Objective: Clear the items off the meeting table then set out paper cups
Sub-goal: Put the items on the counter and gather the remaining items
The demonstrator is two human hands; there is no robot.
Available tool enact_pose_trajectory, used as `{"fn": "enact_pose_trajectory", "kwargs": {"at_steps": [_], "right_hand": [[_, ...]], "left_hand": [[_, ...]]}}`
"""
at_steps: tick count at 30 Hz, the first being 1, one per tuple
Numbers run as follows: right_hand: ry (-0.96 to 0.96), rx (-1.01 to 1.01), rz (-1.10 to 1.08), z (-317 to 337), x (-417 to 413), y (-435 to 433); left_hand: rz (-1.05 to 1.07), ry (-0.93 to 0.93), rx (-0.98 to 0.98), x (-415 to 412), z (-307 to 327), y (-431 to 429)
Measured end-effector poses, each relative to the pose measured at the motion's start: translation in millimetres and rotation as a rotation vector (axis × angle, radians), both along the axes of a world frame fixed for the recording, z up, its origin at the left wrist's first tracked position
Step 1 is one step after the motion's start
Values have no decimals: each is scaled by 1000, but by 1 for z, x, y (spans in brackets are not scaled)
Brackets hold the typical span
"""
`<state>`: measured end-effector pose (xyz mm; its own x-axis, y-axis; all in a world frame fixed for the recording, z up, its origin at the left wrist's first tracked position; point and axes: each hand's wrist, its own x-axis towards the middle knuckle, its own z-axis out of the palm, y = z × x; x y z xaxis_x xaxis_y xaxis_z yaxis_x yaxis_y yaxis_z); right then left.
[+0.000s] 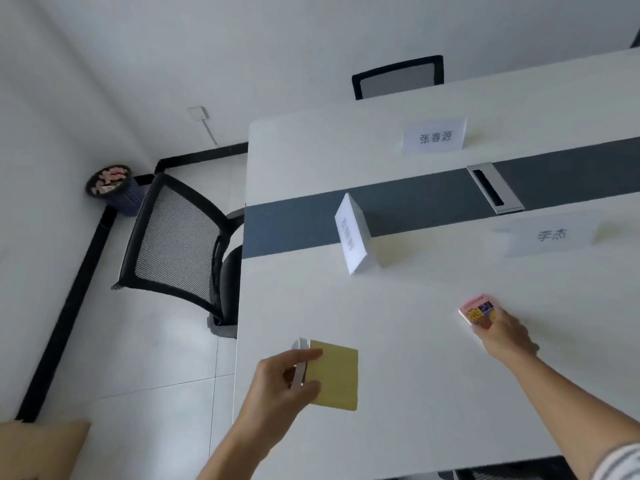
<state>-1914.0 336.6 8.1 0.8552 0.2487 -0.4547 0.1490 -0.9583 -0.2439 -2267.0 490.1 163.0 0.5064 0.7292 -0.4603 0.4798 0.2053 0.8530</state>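
Observation:
My left hand (284,379) grips a yellow notepad (337,375) together with a small white object (300,362), near the left edge of the white meeting table (398,323). Further right, my right hand (502,336) holds a small pink and orange packet (479,311) just above the tabletop. Three white paper name cards stand on the table: one at the far side (434,136), one turned sideways in the middle (353,233), one blurred at the right (550,237). No paper cups are in view.
A grey strip (415,202) with a metal cable hatch (493,188) runs across the table. A black mesh chair (180,244) stands at the table's left end, another (398,76) at the far side. A full waste bin (114,188) sits in the corner. A cardboard box (41,448) is at bottom left.

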Motion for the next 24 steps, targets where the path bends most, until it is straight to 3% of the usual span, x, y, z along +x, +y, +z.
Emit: {"fn": "enact_pose_trajectory", "kwargs": {"at_steps": [3, 8, 14, 17, 21, 24], "right_hand": [[-6, -31, -45, -11, -3, -3], [213, 106, -178, -18, -12, 10], [224, 208, -129, -6, -37, 37], [373, 502, -213, 23, -62, 58], [866, 1017, -257, 107, -118, 86], [1029, 1166, -179, 150, -179, 98]], "left_hand": [[-33, -32, 2, 5, 3, 18], [-35, -47, 0, 2, 8, 38], [4, -66, 22, -2, 13, 49], [28, -83, 34, -9, 16, 50], [35, -107, 44, -20, 17, 52], [10, -153, 92, -27, 20, 53]]}}
